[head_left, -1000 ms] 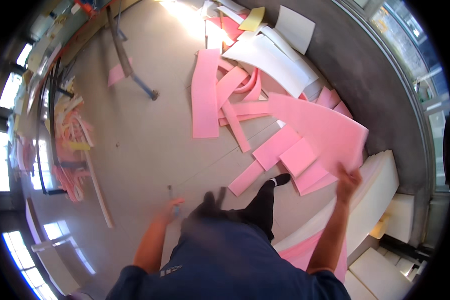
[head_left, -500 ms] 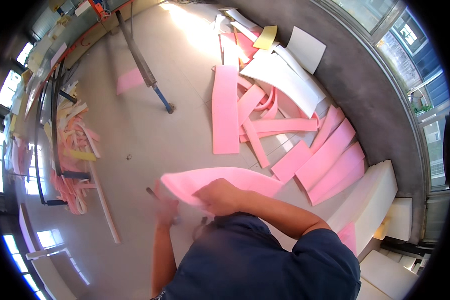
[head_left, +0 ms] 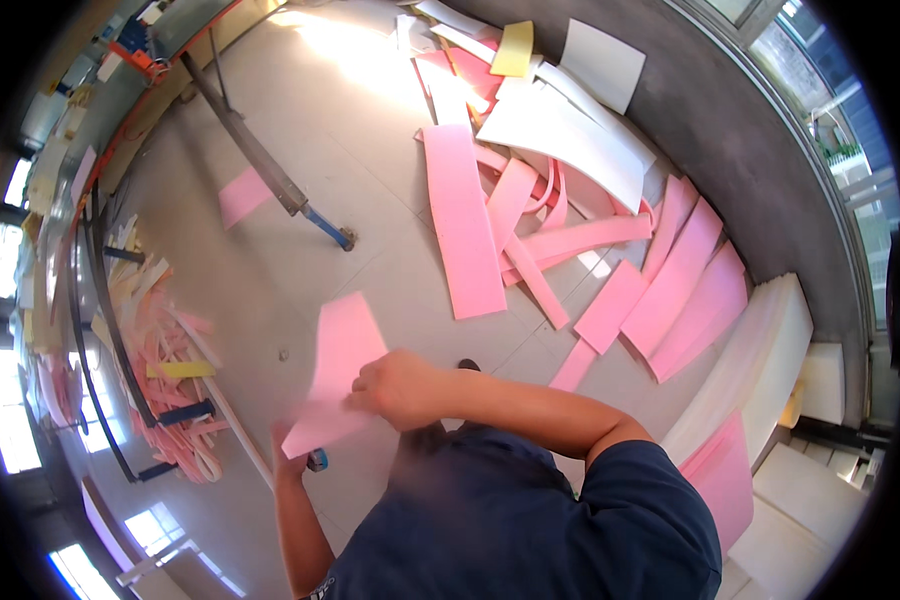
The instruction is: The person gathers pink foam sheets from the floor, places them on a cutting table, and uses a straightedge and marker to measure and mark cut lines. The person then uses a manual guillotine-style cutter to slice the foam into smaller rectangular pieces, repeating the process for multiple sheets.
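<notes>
A pink foam sheet (head_left: 345,345) hangs in front of me, bent and slightly blurred. My right hand (head_left: 402,390) is closed on its right edge, thumb and fingers pinching the foam. My left hand (head_left: 289,458) is at the sheet's lower left corner, its fingers partly hidden behind the foam. From that hand sticks out the blue-and-dark end of a small tool (head_left: 317,460); the rest of it is covered, so its kind does not show.
Pink foam strips (head_left: 465,225) and white sheets (head_left: 570,150) lie heaped by the right wall. A blue-footed metal leg (head_left: 325,228) stands ahead. Foam offcuts (head_left: 170,370) pile up at left beside black bars. A thick cream foam block (head_left: 760,350) is at my right.
The pink sheet has swung from lying crosswise to pointing away from me. Both hands have moved left and my left hand lower. The view has turned, shifting the surroundings.
</notes>
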### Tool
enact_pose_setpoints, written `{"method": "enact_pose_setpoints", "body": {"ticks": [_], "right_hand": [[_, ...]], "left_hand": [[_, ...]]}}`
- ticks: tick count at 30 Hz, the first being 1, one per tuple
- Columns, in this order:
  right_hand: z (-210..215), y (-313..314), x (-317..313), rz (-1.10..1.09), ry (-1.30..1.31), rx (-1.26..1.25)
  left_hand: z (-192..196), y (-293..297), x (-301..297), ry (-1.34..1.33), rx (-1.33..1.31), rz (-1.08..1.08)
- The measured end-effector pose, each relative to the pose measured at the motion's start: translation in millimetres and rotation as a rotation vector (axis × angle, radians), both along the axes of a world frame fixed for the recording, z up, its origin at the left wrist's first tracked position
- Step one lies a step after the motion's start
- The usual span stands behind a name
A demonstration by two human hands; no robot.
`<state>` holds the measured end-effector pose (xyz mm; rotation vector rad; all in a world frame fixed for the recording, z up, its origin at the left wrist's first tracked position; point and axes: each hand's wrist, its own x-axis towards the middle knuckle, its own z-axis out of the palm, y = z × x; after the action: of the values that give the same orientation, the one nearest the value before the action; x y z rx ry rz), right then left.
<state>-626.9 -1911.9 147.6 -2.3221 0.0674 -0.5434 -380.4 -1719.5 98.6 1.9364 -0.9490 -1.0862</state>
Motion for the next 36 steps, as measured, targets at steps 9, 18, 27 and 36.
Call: {"method": "enact_pose_setpoints", "body": {"ticks": [9,18,27,36], "right_hand": [[-65.7,-18.4,92.7,-0.582,0.272,0.386],[-50.5,-32.9,115.5,-0.795,0.371,0.593],[-51.8,-64.1,160.7,-0.88,0.346,0.521],[-134.9,-66.4,98.2,-1.085,0.647,0.6]], "left_hand": [[-35.7,-33.7,171.1,0.061,-0.386,0.57],[-13.2,-150.1,265.1,0.126,-0.339,0.62],[-33.3,-164.4,313.8,0.121,-0.336,0.528],[-77.4,-180.9,306.3,0.257,-0.281,0.644]]}}
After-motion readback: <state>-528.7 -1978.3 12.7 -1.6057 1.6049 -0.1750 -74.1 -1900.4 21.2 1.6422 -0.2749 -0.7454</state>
